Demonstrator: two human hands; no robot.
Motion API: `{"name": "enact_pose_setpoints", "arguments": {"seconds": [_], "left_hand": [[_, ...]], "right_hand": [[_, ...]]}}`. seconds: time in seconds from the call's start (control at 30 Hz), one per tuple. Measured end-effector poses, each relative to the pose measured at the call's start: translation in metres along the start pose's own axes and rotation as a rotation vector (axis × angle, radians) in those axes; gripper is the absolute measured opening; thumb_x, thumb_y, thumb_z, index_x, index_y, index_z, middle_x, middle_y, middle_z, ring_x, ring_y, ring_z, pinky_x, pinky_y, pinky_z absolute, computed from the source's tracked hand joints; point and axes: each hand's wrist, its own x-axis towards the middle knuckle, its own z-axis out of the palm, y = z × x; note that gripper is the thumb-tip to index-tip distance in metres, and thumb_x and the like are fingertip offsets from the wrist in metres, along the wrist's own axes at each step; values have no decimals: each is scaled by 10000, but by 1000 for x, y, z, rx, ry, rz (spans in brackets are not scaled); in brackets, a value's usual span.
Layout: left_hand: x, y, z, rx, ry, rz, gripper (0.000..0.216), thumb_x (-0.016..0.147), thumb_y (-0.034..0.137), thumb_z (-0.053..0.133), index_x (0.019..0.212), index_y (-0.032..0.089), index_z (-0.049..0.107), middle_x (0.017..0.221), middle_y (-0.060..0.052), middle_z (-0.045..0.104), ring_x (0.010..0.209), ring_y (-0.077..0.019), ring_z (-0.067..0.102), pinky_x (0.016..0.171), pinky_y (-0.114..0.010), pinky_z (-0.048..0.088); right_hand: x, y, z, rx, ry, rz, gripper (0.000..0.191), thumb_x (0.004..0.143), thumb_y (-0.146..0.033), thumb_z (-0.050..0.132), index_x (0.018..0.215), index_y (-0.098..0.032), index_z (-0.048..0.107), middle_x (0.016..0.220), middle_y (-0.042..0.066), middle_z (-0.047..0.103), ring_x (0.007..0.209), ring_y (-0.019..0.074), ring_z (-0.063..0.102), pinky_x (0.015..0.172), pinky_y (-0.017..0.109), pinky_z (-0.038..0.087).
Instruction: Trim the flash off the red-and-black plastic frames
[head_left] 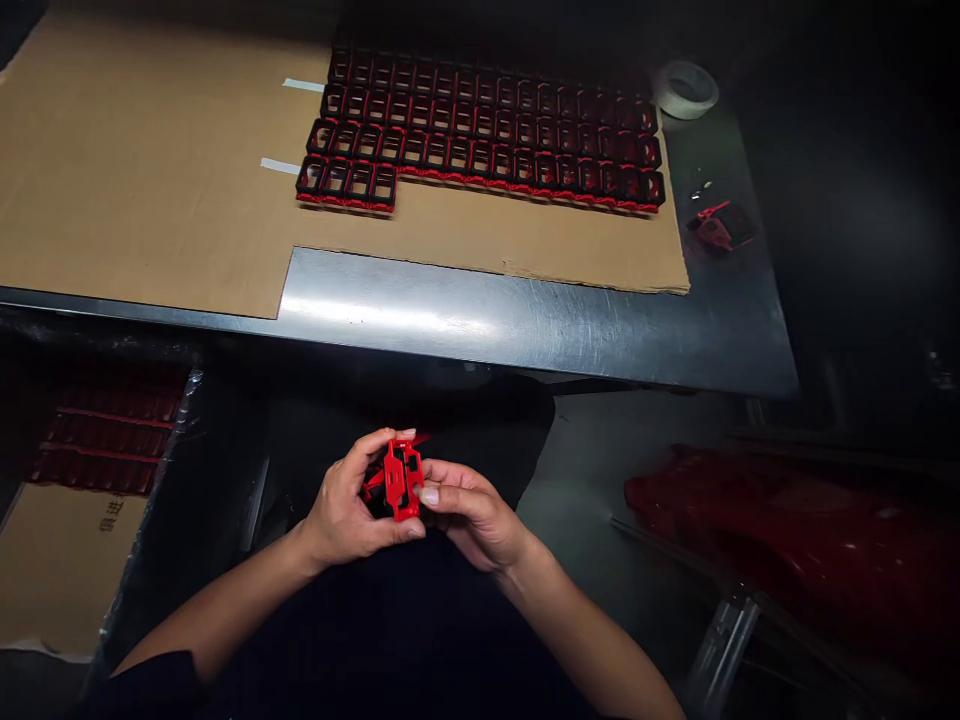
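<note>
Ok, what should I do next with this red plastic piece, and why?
Probably set the red plastic piece, held between your left hand and right hand, on the cardboard sheet beside the front row of frames. That row stops after four, with bare cardboard to its right, and the piece looks like those frames.

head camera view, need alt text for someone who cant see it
A person's left hand and right hand hold a small red plastic frame-shaped part between them. Beyond, on a brown cardboard sheet lying on a steel table, sit neat rows of square black-and-red frames, with a white tape roll at the far corner.
</note>
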Motion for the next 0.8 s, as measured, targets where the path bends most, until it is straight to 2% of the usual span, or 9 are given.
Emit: {"name": "enact_pose_setpoints", "arguments": {"seconds": [0.27, 0.5, 0.67, 0.8], "left_hand": [[-5, -8, 1, -27, 6, -56, 852, 751, 471, 821, 1457, 259, 393, 1375, -178, 630, 1204, -310, 671, 977, -456, 592], [4, -12, -2, 168, 37, -2, 752, 758, 406, 813, 1414, 251, 479, 1357, -142, 640, 1220, -324, 654, 981, -488, 595], [4, -18, 0, 166, 38, 56, 847, 772, 383, 803, 1494, 261, 377, 1401, -156, 618, 1218, -315, 660, 967, -468, 603], [4, -17, 2, 176, 64, 84, 871, 788, 375, 791, 1519, 260, 331, 1384, -166, 629, 1228, -309, 656, 987, -473, 586]], "right_hand": [[5, -1, 2, 32, 42, -44, 316, 675, -303, 836, 911, -120, 732, 762, 29, 704, 679, 125, 618, 689, 245, 452], [8, -9, 2, -24, 157, -183, 290, 589, -203, 852, 844, -157, 723, 818, 18, 731, 702, 123, 621, 674, 239, 454], [10, -12, 0, -28, 104, -137, 304, 621, -240, 839, 884, -136, 728, 769, 30, 734, 679, 137, 643, 668, 258, 461], [10, -13, 2, -38, 110, -142, 296, 620, -256, 846, 868, -142, 729, 772, 27, 732, 673, 125, 632, 646, 237, 451]]}}
